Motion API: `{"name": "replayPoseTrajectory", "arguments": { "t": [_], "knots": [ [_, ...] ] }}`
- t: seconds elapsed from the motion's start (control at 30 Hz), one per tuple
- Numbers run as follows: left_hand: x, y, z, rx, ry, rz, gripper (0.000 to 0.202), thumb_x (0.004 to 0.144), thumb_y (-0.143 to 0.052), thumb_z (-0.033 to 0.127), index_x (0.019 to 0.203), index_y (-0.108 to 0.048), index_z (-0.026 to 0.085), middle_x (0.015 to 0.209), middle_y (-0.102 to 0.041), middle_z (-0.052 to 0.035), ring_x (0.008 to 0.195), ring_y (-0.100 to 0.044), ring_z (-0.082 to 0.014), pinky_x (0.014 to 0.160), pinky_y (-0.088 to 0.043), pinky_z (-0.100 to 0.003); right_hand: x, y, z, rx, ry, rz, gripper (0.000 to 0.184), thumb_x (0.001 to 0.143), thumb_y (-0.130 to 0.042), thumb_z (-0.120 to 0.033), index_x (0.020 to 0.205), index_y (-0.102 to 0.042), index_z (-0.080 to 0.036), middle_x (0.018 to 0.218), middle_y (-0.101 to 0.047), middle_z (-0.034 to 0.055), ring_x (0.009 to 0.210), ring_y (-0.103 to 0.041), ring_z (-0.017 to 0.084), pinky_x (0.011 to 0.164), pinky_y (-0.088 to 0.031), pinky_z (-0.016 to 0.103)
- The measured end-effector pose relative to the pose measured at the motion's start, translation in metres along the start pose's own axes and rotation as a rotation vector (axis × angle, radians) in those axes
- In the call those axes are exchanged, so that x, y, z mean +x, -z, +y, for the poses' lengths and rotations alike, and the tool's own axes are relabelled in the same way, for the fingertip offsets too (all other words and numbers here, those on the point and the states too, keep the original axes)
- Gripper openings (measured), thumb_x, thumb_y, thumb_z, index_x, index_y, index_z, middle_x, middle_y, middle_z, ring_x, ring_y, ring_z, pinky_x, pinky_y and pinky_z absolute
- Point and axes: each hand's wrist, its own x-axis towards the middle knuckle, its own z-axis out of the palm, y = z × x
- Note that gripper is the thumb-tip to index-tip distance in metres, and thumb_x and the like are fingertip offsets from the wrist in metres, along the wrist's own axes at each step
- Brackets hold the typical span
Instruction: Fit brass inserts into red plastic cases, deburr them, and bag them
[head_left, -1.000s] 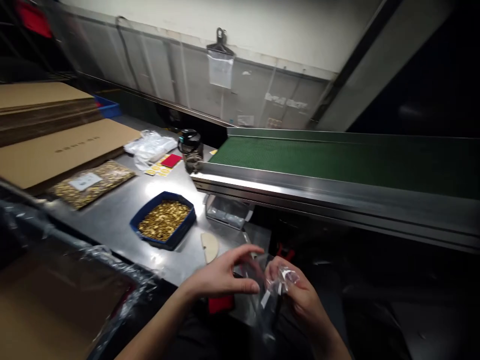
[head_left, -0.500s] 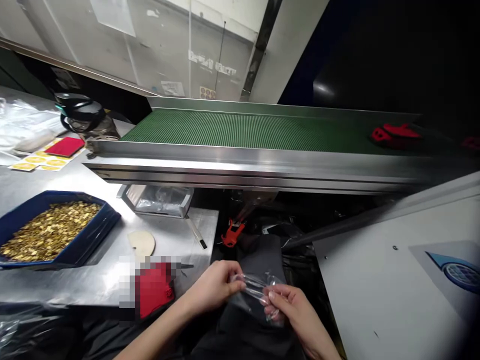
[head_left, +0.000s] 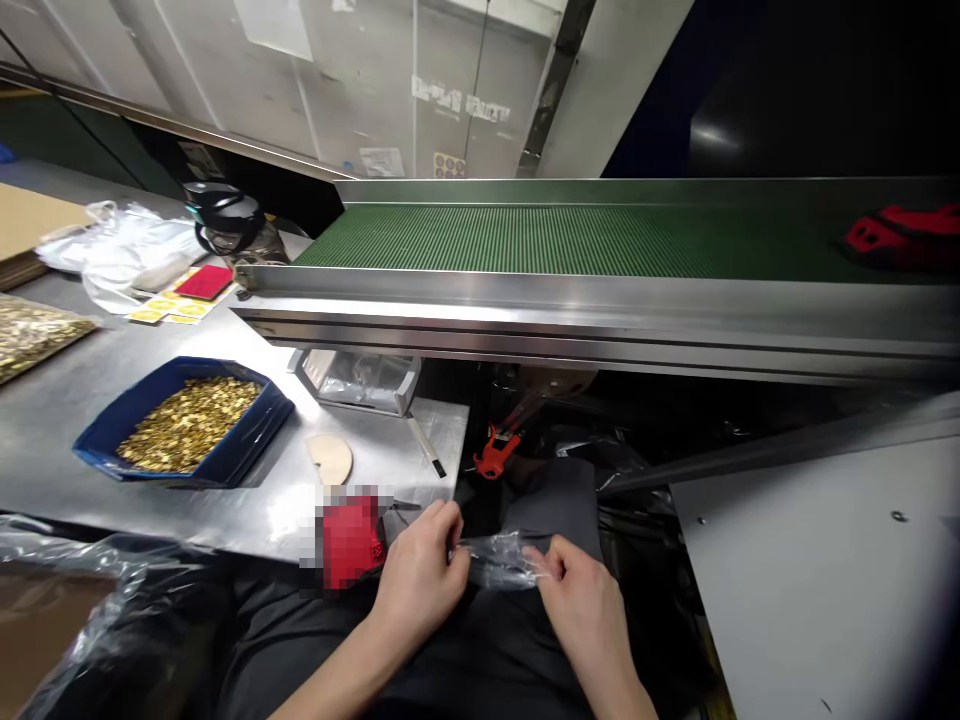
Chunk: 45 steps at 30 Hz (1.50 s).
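Observation:
A clear plastic bag is stretched between my two hands above my lap. My left hand is closed on its left end, thumb against curled fingers. At the other end my right hand pinches the film between thumb and fingers. Whether anything lies inside the bag is too small to tell. Just left of my left hand is a red pouch-like thing, partly blurred out, at the table's edge. A round pale disc with a notch lies on the metal table behind it.
A blue tray of small gold pieces stands on the metal table. A grey bin with clear bags and a slim cutter-like tool are nearby. Beyond runs a green conveyor belt carrying a red item. A white panel stands at right.
The bag is now spread wider between my hands, and my right hand has turned over, knuckles up. The view has swung left. The red item on the belt appears farther right.

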Motion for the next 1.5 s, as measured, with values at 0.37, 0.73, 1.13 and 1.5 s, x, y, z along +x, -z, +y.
{"name": "replayPoseTrajectory", "arguments": {
  "t": [0.37,0.73,1.13,1.5],
  "knots": [
    [-0.056,0.063,-0.022,-0.071,0.100,0.112,0.026,0.081,-0.052,0.016,0.065,-0.033,0.023,0.061,-0.045,0.0043,0.059,-0.044,-0.0141,0.058,-0.030,-0.026,-0.025,-0.026,-0.051,-0.048,0.278,-0.170,0.013,0.079,-0.062,-0.029,0.072,-0.052,-0.025,0.068,-0.059,-0.0011,0.053,-0.045,0.014,0.052,-0.017,0.027],
    [-0.199,0.054,-0.152,-0.698,0.733,0.148,0.064,0.073,-0.061,0.078,0.062,-0.027,0.025,0.047,-0.030,0.0110,0.034,-0.030,-0.0070,0.041,-0.015,-0.022,-0.040,-0.111,-0.094,0.761,0.070,-0.949,0.049,0.077,-0.078,-0.055,0.108,-0.067,-0.019,0.102,-0.073,0.0062,0.089,-0.069,0.017,0.078,-0.053,0.026],
    [-0.176,0.047,-0.155,-0.439,0.779,0.100,0.067,0.078,-0.045,0.085,0.058,-0.047,0.021,0.044,-0.056,-0.0003,0.034,-0.045,-0.0124,0.038,-0.025,-0.022,-0.063,-0.108,-0.104,0.727,0.185,-0.545,0.041,0.089,-0.067,-0.052,0.112,-0.067,-0.018,0.095,-0.075,0.0054,0.080,-0.074,0.020,0.068,-0.056,0.025],
    [-0.163,0.068,-0.118,0.098,0.411,0.206,0.025,0.100,-0.036,0.036,0.088,-0.054,0.024,0.085,-0.065,-0.0028,0.081,-0.063,-0.0210,0.071,-0.040,-0.030,-0.098,-0.098,-0.099,-0.669,0.865,-0.584,0.020,0.085,-0.065,-0.017,0.105,-0.069,-0.019,0.085,-0.078,0.0085,0.075,-0.076,0.028,0.059,-0.046,0.029]
  ]
}}
